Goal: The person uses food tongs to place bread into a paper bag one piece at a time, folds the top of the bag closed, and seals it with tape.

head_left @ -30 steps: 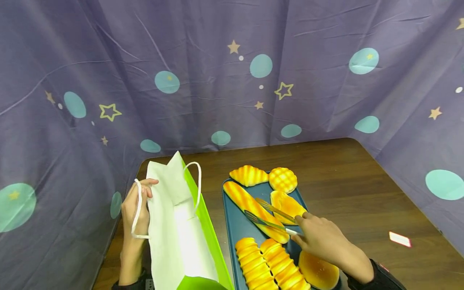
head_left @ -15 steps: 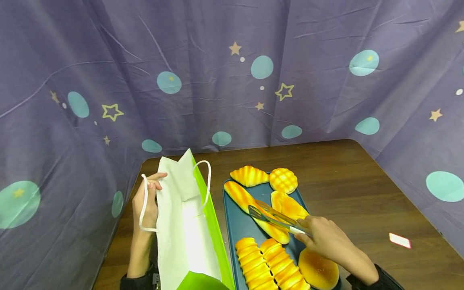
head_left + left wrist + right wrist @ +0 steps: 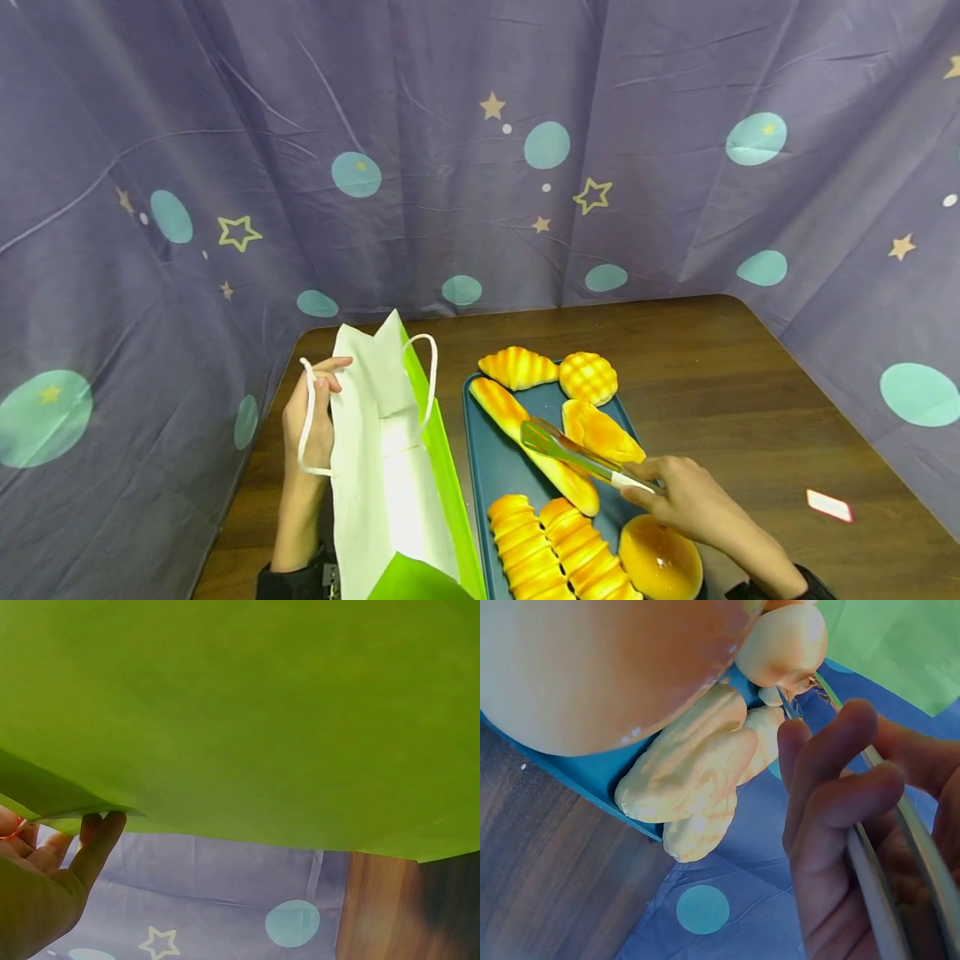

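My left hand (image 3: 309,429) pinches the left rim of a green paper bag (image 3: 352,475) with a white lining. The bag stands upright with its mouth spread and white cord handles at the sides. In the left wrist view its green outside (image 3: 262,727) fills most of the picture. My right hand (image 3: 692,498) holds metal tongs (image 3: 581,457), fingers curled round both arms in the right wrist view. The tongs' tips overlap the middle of a long baguette (image 3: 566,479), which lies slantwise on a dark blue tray (image 3: 486,454).
Also on the tray are a croissant (image 3: 517,367), a criss-cross round bun (image 3: 588,378), a flat folded bread (image 3: 603,432), two ridged rolls (image 3: 528,546) and a glossy round bun (image 3: 660,558). A small white label (image 3: 829,505) lies on the wooden table. A patterned curtain (image 3: 450,150) stands behind.
The left hand and bag have shifted right. The tongs' tips, spread over the baguette before, have come closer together, and the right hand has moved slightly right.
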A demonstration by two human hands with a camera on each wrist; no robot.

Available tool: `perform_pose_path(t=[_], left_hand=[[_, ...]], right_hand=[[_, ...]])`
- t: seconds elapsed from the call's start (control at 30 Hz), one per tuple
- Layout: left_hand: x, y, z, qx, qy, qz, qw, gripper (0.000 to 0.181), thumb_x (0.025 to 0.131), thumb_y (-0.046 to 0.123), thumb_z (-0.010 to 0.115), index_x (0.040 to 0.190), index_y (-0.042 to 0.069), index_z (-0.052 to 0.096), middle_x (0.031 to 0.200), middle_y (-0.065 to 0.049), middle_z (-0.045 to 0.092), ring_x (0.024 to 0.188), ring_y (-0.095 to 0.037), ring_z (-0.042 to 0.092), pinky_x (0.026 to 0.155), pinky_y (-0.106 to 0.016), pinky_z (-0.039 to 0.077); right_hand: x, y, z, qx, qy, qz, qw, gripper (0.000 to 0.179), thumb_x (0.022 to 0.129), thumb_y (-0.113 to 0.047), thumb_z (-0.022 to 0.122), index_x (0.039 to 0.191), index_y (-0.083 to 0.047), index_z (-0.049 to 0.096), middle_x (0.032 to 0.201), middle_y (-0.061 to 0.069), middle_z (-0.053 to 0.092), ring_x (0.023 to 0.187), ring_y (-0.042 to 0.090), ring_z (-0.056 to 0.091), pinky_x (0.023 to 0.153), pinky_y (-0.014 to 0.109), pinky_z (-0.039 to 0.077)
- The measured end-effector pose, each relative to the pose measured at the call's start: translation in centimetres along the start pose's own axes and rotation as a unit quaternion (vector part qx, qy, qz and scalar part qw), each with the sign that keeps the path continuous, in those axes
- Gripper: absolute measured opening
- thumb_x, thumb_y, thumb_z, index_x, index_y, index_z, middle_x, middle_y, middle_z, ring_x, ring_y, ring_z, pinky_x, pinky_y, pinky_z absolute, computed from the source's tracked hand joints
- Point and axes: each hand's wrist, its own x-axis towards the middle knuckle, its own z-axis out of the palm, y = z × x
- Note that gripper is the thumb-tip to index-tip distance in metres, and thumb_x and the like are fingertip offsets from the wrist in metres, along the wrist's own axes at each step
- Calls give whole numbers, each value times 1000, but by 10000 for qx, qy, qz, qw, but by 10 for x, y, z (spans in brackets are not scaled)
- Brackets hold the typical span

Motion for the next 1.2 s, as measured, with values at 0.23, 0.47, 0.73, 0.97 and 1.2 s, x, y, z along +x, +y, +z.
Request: perform_pose_path(t=[0.23, 0.47, 0.73, 0.97, 1.2], left_hand=[[0, 0, -2, 82, 7, -251, 9997, 37, 107, 13, 37, 80, -10, 48, 108, -14, 72, 113, -10, 60, 98, -21, 37], [-1, -2, -2, -31, 67, -17, 10000, 38, 108, 13, 37, 79, -10, 48, 109, 5, 72, 113, -7, 60, 98, -18, 36], [0, -6, -2, 151, 135, 106, 9997, 35, 107, 8, 38, 79, -10, 49, 109, 12, 70, 110, -5, 60, 94, -16, 37], [1, -6, 0, 253, 214, 147, 9993, 31, 105, 3, 42, 78, -10, 49, 104, -14, 72, 103, -4, 59, 89, -16, 37], [0, -4, 1, 327, 202, 58, 9992, 29, 105, 2, 40, 79, -10, 48, 103, -31, 67, 102, -3, 58, 85, -16, 36]], right_hand=[[-9, -2, -16, 1147, -426, -113, 9924, 46, 96, -23, 68, 126, 11, 63, 107, 26, 70, 42, 9, 55, 39, 25, 44], [-15, -17, -41, 1112, -162, -588, 9919, 42, 100, -19, 64, 131, 8, 61, 70, -2, 68, 42, 2, 46, 35, 23, 40], [-22, -46, -64, 1040, 681, -637, 9902, 36, 98, -12, 65, 132, -1, 64, 62, -10, 56, 47, 6, 47, 39, 25, 38], [-26, -81, -69, 1517, 1317, -1269, 9714, 36, 95, -1, 65, 131, -8, 66, 69, -7, 58, 50, 10, 51, 42, 25, 43], [-24, -123, -60, 2465, 1350, -2205, 9340, 47, 91, 14, 61, 135, -3, 62, 83, -1, 62, 56, 12, 55, 46, 24, 44]])
